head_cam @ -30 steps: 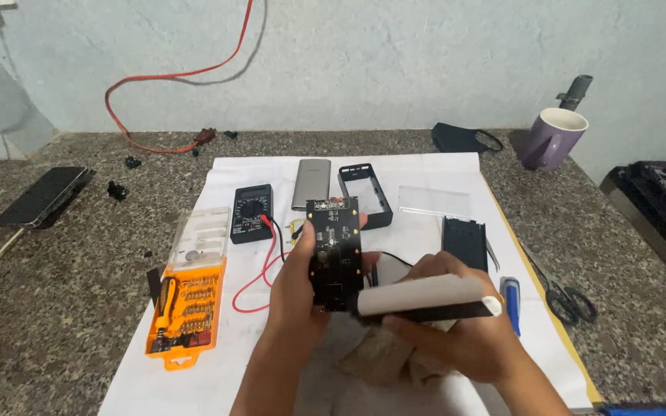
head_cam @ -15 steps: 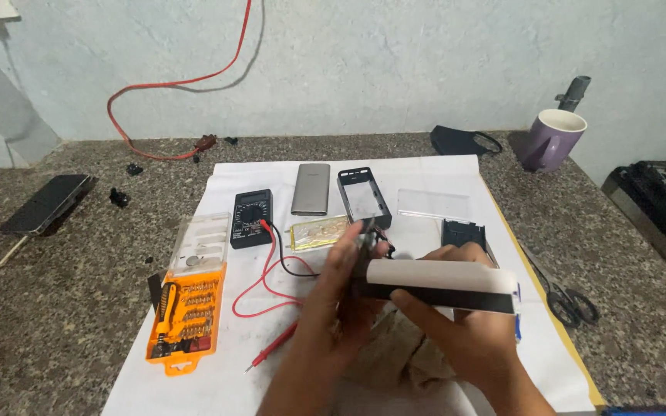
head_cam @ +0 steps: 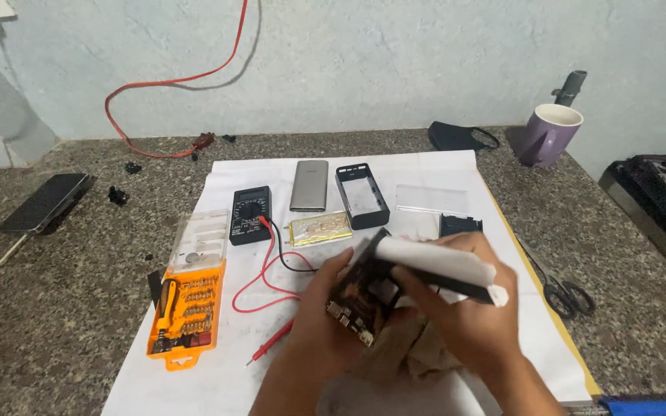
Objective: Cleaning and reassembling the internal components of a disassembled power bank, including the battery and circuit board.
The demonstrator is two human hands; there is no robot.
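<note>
Granite counter [head_cam: 55,308], white sheet; circuit board [head_cam: 360,296] gripped by left hand [head_cam: 325,323], white casing [head_cam: 441,266] clenched in right hand [head_cam: 464,316]; board could get cracked if squeezed.

I count two hands, my left hand [head_cam: 314,323] and my right hand [head_cam: 456,308], and one dark circuit board [head_cam: 360,296] in my grip. On the surface lie one white sheet [head_cam: 217,347], one multimeter [head_cam: 250,215], one orange screwdriver kit [head_cam: 186,316], one silver case [head_cam: 309,186], one black frame [head_cam: 361,196], one phone [head_cam: 44,202], one purple mug [head_cam: 549,135] and one pair of scissors [head_cam: 568,293].
</note>
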